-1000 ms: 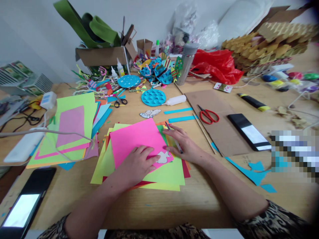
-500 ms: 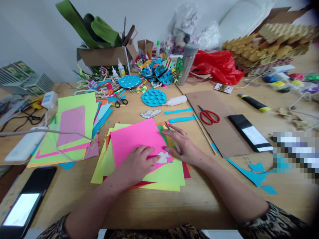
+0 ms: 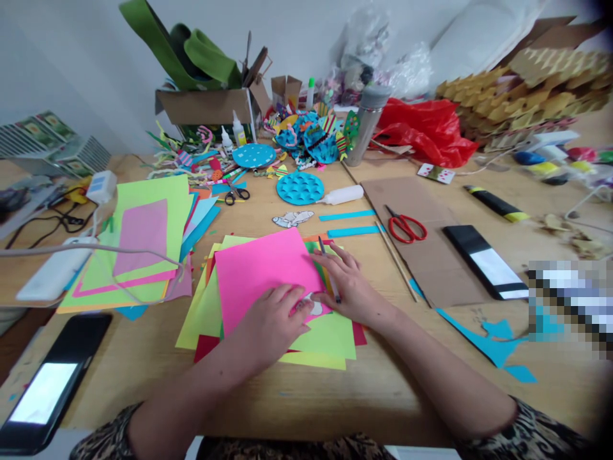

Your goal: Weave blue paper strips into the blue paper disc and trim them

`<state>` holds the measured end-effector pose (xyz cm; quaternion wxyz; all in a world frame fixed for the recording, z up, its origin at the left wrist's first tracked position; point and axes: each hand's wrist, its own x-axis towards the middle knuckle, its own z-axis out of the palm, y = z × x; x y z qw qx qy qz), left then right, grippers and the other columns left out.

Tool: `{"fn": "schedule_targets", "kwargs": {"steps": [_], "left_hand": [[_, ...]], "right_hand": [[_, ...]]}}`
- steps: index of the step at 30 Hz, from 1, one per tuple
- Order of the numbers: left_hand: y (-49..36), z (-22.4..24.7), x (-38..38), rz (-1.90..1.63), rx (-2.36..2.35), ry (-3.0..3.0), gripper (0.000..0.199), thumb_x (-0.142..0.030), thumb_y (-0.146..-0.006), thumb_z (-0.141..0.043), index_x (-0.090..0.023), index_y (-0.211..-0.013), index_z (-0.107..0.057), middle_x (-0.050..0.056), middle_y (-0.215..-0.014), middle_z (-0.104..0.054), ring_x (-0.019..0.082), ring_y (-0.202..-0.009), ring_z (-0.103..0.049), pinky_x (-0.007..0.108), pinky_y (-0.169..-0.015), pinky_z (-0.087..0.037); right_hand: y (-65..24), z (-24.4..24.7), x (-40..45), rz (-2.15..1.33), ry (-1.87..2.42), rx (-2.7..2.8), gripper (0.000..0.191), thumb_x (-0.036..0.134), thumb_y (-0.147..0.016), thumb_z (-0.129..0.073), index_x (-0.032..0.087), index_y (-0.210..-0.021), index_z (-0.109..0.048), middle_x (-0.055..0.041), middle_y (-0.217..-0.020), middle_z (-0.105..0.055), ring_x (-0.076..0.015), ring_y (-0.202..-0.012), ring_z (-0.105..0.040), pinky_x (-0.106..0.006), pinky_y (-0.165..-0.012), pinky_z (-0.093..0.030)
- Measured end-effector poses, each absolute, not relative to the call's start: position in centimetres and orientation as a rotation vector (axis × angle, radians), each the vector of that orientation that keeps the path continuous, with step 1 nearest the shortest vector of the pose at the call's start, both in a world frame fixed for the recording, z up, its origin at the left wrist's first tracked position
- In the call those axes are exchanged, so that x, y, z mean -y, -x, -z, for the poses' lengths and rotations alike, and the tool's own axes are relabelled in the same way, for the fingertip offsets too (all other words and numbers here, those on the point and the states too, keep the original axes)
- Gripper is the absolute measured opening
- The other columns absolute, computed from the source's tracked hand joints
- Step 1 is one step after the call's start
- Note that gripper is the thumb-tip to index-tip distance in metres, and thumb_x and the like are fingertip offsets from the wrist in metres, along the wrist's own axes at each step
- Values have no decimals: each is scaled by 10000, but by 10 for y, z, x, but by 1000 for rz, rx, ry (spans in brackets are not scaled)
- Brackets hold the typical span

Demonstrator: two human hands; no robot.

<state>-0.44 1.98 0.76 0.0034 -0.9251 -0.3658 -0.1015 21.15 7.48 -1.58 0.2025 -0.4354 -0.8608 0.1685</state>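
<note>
My left hand lies on a pink paper sheet, fingers slightly bent, the fingertips over a small white paper cut-out near the sheet's lower right corner. The cut-out is partly hidden by these fingers. A slim pen is held in my right hand, which rests at the pink sheet's right edge. The right thumb is close to the cut-out; whether it touches cannot be made out. Beneath the pink sheet, yellow-green paper and other coloured sheets are stacked unevenly.
Grey fish cut-outs, a blue scaled disc and a white squeeze bottle lie beyond the stack. To the right are red-handled scissors on cardboard and a phone. Another phone lies at left.
My left fingers have slid onto the white cut-out and cover more of it. The pink sheet has shifted slightly. The pen stays in my right hand.
</note>
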Motion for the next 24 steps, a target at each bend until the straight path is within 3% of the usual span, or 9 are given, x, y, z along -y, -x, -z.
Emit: {"fn": "schedule_targets", "kwargs": {"steps": [7,13,24], "left_hand": [[-18,-6,10,166,1155,2954,232,-341,-896,-540,-121,-921,-607,167,-1182,-631,270,-1124,-564,414,-910,-451],[-31,1,24,75,1270,2847,298,-380,-865,-578,-101,-968,-591,221,-1232,-598,313,-1172,-548,438,-927,-457],[-66,-2,36,116,1585,2721,379,-466,-844,-563,-98,-929,-584,292,-1232,-563,356,-1041,-596,477,-795,-500]], "right_hand": [[-212,16,-75,-502,1223,2387,710,482,-810,-621,259,-1426,-347,-115,-1410,-466,-375,-1390,-211,-588,-1039,-284],[-212,16,-76,-509,1223,2389,700,478,-815,-619,262,-1424,-351,-117,-1403,-472,-378,-1388,-215,-593,-1038,-284],[-214,24,-77,-474,1208,2381,719,495,-802,-630,246,-1414,-349,-127,-1397,-477,-374,-1395,-203,-606,-1036,-300]]}}
